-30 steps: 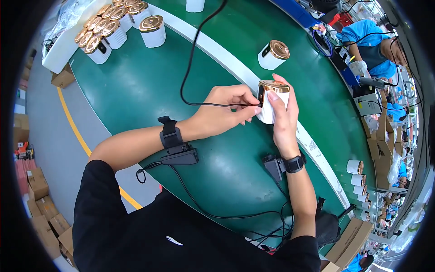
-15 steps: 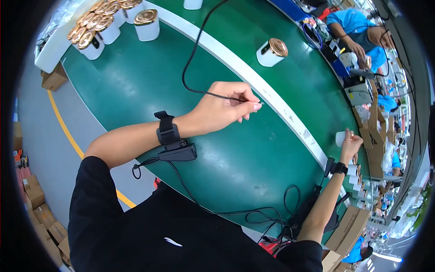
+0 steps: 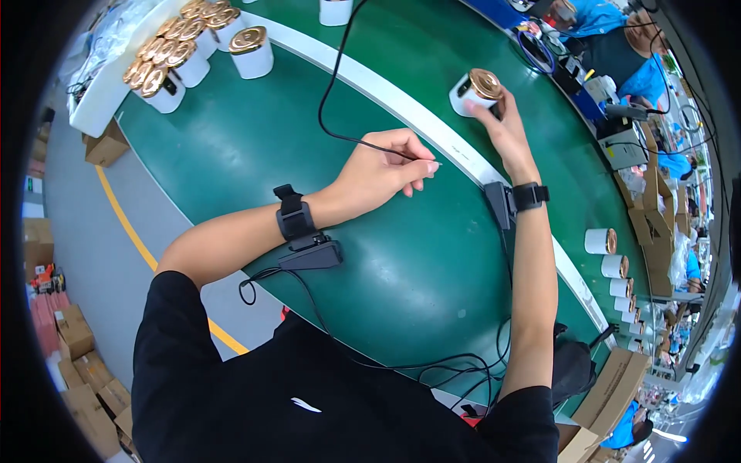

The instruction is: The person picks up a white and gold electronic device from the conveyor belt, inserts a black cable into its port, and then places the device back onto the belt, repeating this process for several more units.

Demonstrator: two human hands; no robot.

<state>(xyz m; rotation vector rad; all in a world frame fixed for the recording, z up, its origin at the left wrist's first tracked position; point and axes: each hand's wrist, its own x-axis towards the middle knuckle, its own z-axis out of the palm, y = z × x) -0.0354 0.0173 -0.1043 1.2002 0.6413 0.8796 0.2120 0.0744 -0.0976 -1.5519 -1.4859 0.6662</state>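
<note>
In the head view, the left hand [image 3: 390,166] pinches the black cable [image 3: 332,92] by its end, a small tip poking out past thumb and forefinger. It hovers over the green surface [image 3: 401,270], just short of the white rail [image 3: 386,92] along the far edge. The right hand [image 3: 509,127] reaches over that rail and grasps the white canister [image 3: 465,98] with the copper-coloured lid, thumb on its near side, on the green strip [image 3: 424,54] beyond. The green surface stretches from the left forearm to the near edge; a canister cluster [image 3: 181,50] and a single canister [image 3: 252,60] sit at its far left corner, well apart from both hands. Loose cords [image 3: 463,366] coil at the near edge toward the right, and a canister row [image 3: 600,241] stands beyond the rail at the right.

The right fingertips are partly hidden behind the canister, so whether its base is lifted cannot be told. The cable's upper end and another canister [image 3: 336,11] are cut off at the top; the row's far end blurs.
</note>
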